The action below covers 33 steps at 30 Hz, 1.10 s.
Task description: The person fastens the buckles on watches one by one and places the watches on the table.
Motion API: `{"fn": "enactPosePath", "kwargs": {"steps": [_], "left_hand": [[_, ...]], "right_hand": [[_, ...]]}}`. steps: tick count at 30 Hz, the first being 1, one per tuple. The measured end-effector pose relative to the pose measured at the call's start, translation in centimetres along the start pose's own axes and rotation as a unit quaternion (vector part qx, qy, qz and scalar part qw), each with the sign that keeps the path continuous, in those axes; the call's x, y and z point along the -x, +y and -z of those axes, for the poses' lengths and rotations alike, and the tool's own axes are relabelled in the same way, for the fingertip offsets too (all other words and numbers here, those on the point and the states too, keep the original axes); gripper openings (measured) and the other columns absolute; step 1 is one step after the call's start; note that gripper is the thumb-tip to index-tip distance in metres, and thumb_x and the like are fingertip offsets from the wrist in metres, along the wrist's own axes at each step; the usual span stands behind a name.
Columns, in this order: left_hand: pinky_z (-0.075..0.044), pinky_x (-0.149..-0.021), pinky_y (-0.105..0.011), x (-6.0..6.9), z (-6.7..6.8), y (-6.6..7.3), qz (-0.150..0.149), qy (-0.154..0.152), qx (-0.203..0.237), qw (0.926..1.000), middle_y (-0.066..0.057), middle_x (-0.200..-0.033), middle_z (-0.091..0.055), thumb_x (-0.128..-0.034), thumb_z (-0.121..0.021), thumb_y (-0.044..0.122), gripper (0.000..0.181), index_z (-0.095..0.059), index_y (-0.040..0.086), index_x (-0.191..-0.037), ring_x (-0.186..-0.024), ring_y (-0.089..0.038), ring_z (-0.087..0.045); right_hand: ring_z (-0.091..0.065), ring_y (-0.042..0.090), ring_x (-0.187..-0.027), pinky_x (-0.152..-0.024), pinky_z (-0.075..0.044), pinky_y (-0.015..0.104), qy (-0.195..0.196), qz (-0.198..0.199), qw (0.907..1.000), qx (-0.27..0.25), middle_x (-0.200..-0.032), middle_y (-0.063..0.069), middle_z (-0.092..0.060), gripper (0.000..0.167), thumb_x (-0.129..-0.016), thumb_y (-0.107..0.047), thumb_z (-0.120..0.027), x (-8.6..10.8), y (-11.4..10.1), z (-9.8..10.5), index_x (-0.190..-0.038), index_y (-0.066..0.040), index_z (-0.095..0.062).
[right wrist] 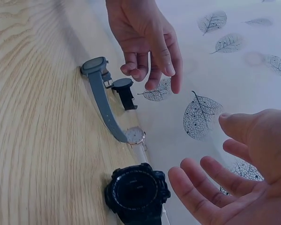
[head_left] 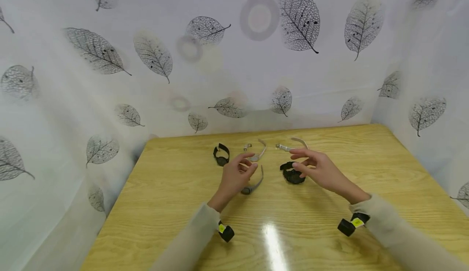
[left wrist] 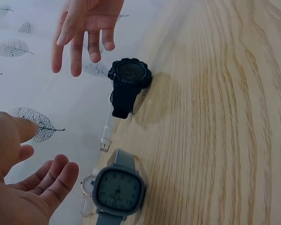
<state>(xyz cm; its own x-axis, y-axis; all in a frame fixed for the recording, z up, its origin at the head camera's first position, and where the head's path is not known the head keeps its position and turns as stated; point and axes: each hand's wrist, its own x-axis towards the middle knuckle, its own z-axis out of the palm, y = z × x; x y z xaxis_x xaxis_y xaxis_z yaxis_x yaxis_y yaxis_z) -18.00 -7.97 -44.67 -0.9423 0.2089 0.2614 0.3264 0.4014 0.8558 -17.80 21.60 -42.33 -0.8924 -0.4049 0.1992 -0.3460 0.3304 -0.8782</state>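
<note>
My left hand (head_left: pixel 236 177) hovers above a grey square-faced watch (left wrist: pixel 118 191), its fingers loosely bent with nothing between them. Over a chunky black watch (right wrist: pixel 136 190) hangs my right hand (head_left: pixel 320 171), also holding nothing, fingers relaxed and apart from the watch. Left of the left hand stands a black watch with a curled strap (head_left: pixel 221 161). Behind that hand lies a watch with a pale round dial (right wrist: pixel 135 135), partly covered in the head view. A light-strapped watch (head_left: pixel 286 147) lies behind the right hand, which hides part of it.
The wooden table (head_left: pixel 165 206) ends at a white leaf-printed cloth (head_left: pixel 234 67) hanging behind and at both sides. Black wrist cameras (head_left: pixel 348 226) are strapped below both sleeves. A bright light reflection (head_left: pixel 274 246) shows on the tabletop near the front.
</note>
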Motion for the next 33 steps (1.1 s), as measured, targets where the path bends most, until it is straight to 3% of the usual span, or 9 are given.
{"fn": "enactPosePath", "kwargs": {"steps": [4,9,13,17,20,26,30,33], "left_hand": [[-0.059,-0.06,-0.027,0.3,0.5,-0.2,-0.005,0.005,0.002,1.0,-0.006,-0.101,-0.07,-0.1014,-0.069,0.025,0.036,-0.066,0.015,-0.136,-0.081,-0.019,-0.07],[-0.059,-0.064,-0.028,0.7,0.7,-0.5,0.001,0.011,0.001,0.9999,-0.004,-0.101,-0.07,-0.1006,-0.07,0.027,0.036,-0.066,0.02,-0.135,-0.081,-0.017,-0.069],[-0.058,-0.062,-0.027,1.0,0.9,-0.9,-0.008,0.031,-0.019,0.9993,-0.004,-0.101,-0.069,-0.0996,-0.071,0.028,0.036,-0.067,0.019,-0.134,-0.076,-0.015,-0.068],[-0.054,-0.056,-0.027,1.3,1.3,-1.3,-0.013,0.053,-0.032,0.998,-0.011,-0.105,-0.069,-0.0989,-0.072,0.028,0.037,-0.067,0.014,-0.133,-0.069,-0.02,-0.064],[-0.054,-0.057,-0.028,1.7,1.8,-1.5,-0.002,0.067,-0.037,0.9971,-0.018,-0.111,-0.067,-0.0983,-0.073,0.027,0.038,-0.067,0.013,-0.133,-0.068,-0.022,-0.063],[-0.052,-0.055,-0.026,2.5,2.4,-2.0,0.041,0.089,-0.052,0.9939,-0.021,-0.121,-0.063,-0.0986,-0.073,0.027,0.039,-0.065,0.012,-0.134,-0.065,-0.015,-0.06],[-0.053,-0.053,-0.026,2.9,2.6,-2.4,0.071,0.087,-0.056,0.9921,-0.022,-0.125,-0.06,-0.099,-0.072,0.028,0.043,-0.063,0.007,-0.135,-0.062,-0.01,-0.061],[-0.056,-0.059,-0.026,3.1,2.5,-2.7,0.097,0.077,-0.055,0.9908,-0.022,-0.129,-0.059,-0.0994,-0.071,0.028,0.045,-0.06,0.005,-0.137,-0.058,-0.009,-0.064]], "right_hand": [[-0.07,0.039,-0.1,-0.073,-0.063,0.043,-0.006,0.002,0.9999,-0.008,-0.135,0.022,-0.062,0.043,-0.103,-0.013,-0.065,-0.3,0.0,-0.6,-0.145,-0.005,-0.056],[-0.069,0.042,-0.104,-0.073,-0.063,0.042,-0.021,-0.002,0.9996,-0.021,-0.14,0.023,-0.058,0.047,-0.103,-0.013,-0.065,-0.3,0.1,-1.6,-0.148,-0.006,-0.053],[-0.067,0.045,-0.105,-0.073,-0.063,0.044,-0.034,-0.006,0.9986,-0.041,-0.141,0.027,-0.055,0.048,-0.103,-0.014,-0.065,-0.4,0.1,-2.6,-0.149,-0.006,-0.051],[-0.068,0.045,-0.105,-0.071,-0.063,0.042,-0.042,-0.018,0.9976,-0.052,-0.139,0.029,-0.055,0.05,-0.103,-0.019,-0.065,-0.6,-0.2,-3.8,-0.149,-0.008,-0.051],[-0.07,0.043,-0.099,-0.067,-0.064,0.039,-0.05,-0.032,0.9972,-0.046,-0.136,0.03,-0.057,0.051,-0.103,-0.023,-0.066,-0.8,-0.5,-4.9,-0.15,-0.009,-0.051],[-0.074,0.033,-0.086,-0.062,-0.063,0.036,-0.061,-0.062,0.996,-0.022,-0.136,0.032,-0.057,0.056,-0.102,-0.027,-0.067,-1.1,-0.8,-6.7,-0.151,-0.005,-0.049],[-0.074,0.03,-0.089,-0.064,-0.063,0.037,-0.059,-0.09,0.994,-0.023,-0.14,0.032,-0.054,0.057,-0.102,-0.027,-0.067,-1.6,-0.6,-7.6,-0.151,-0.004,-0.048],[-0.074,0.031,-0.092,-0.064,-0.063,0.038,-0.053,-0.11,0.9921,-0.031,-0.14,0.032,-0.053,0.055,-0.102,-0.023,-0.067,-1.9,-0.6,-8.1,-0.15,-0.002,-0.049]]}}
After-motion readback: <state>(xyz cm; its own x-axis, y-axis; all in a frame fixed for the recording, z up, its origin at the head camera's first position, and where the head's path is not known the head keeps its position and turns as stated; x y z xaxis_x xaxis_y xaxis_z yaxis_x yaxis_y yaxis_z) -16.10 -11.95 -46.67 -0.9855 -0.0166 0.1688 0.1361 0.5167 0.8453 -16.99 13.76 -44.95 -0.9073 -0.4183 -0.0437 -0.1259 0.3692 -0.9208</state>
